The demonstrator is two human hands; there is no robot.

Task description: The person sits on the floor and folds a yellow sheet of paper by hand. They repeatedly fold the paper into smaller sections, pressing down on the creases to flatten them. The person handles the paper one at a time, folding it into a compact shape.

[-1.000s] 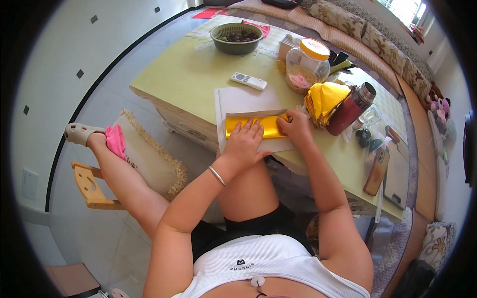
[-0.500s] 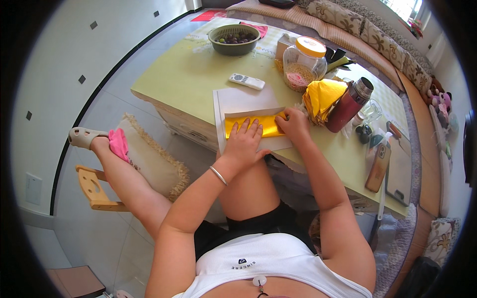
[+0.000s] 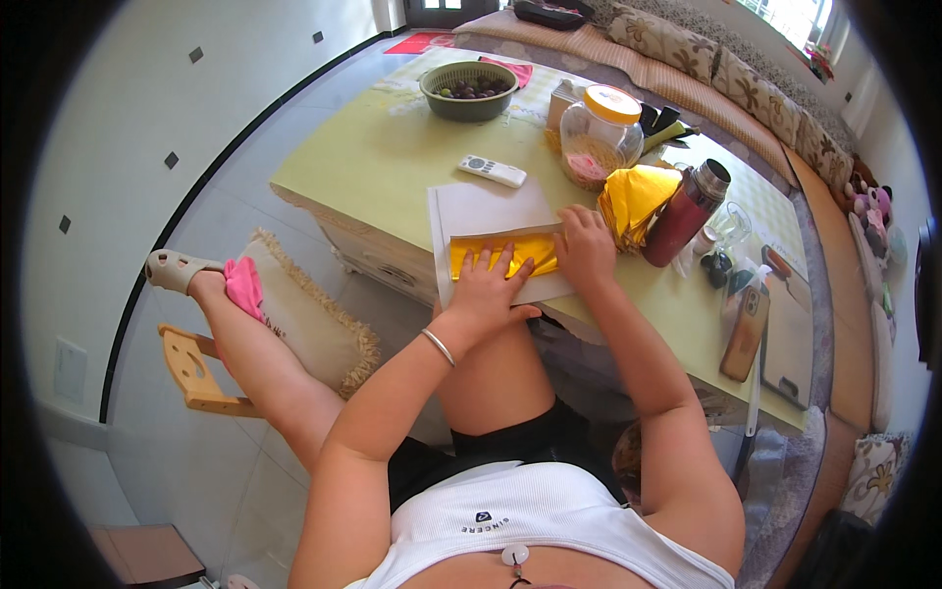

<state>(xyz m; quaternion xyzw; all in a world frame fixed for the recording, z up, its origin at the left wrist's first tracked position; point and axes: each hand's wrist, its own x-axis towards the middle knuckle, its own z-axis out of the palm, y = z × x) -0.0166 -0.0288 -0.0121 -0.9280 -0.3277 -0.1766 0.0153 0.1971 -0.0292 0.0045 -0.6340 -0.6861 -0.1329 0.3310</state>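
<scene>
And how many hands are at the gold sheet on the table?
2: the left hand rests on the gold sheet with its fingers spread, and the right hand is at the sheet's right end. Neither is hidden.

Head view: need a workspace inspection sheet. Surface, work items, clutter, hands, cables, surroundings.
Surface: pale green table, in use along its near edge.
Work items: shiny gold sheet lying on a white sheet; gold stack to the right.
Clutter: green bowl of round fruit, remote, yellow-lidded clear jar, dark red flask beside the stack, phone.
Hands: left hand flat on the gold sheet, fingers spread; right hand at its right end, grip unclear.
Cables: nothing seen.
Surroundings: fringed mat and small wooden seat at left; patterned cushions beyond the table.
</scene>
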